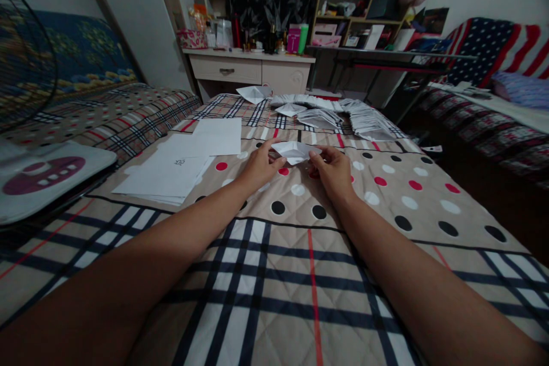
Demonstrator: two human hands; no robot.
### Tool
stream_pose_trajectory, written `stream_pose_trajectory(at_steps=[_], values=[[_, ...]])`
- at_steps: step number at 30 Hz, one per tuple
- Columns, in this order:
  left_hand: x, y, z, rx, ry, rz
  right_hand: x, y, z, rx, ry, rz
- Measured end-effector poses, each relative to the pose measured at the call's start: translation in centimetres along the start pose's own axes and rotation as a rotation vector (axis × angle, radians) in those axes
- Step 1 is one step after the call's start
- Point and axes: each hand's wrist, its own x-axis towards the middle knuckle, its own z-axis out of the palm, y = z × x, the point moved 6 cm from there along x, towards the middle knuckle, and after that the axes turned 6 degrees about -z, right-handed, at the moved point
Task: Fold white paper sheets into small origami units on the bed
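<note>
A small folded white paper piece (294, 151) is held just above the quilted bedspread (300, 274). My left hand (259, 166) pinches its left end, fingers closed on the paper. My right hand (332, 170) grips its right end in the same way. Both forearms stretch forward over the plaid and dotted cover. Beyond the hands lie several finished folded paper shapes (319, 117), one of them a paper boat (254, 93).
A stack of flat white sheets (180, 166) lies left of my hands. A fan's base (38, 180) and grille stand at the far left. A dresser (249, 71) with bottles, shelves and another bed (493, 103) are behind and right.
</note>
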Motion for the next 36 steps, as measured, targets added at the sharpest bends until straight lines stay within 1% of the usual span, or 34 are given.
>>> stream_pose_trajectory(at_steps=[4, 9, 13, 17, 25, 30, 36], values=[[0.0, 0.1, 0.0, 0.02, -0.005, -0.009, 0.0, 0.2, 0.1, -0.007, -0.02, 0.003], [-0.1, 0.3, 0.0, 0.07, -0.009, -0.028, 0.0, -0.1, 0.1, 0.004, -0.012, -0.016], [0.1, 0.1, 0.0, 0.064, 0.013, 0.0, 0.0, -0.2, 0.2, 0.035, -0.019, -0.009], [0.2, -0.3, 0.0, 0.056, 0.011, -0.005, 0.0, -0.2, 0.3, 0.058, -0.024, -0.001], [-0.1, 0.6, 0.0, 0.092, -0.004, 0.002, 0.0, -0.2, 0.3, 0.048, -0.045, -0.008], [-0.2, 0.8, 0.0, 0.106, -0.005, 0.017, -0.1, -0.3, 0.4, 0.051, -0.049, -0.012], [-0.3, 1.0, 0.0, 0.148, -0.019, 0.004, 0.0, 0.0, 0.6, 0.062, -0.058, 0.003]])
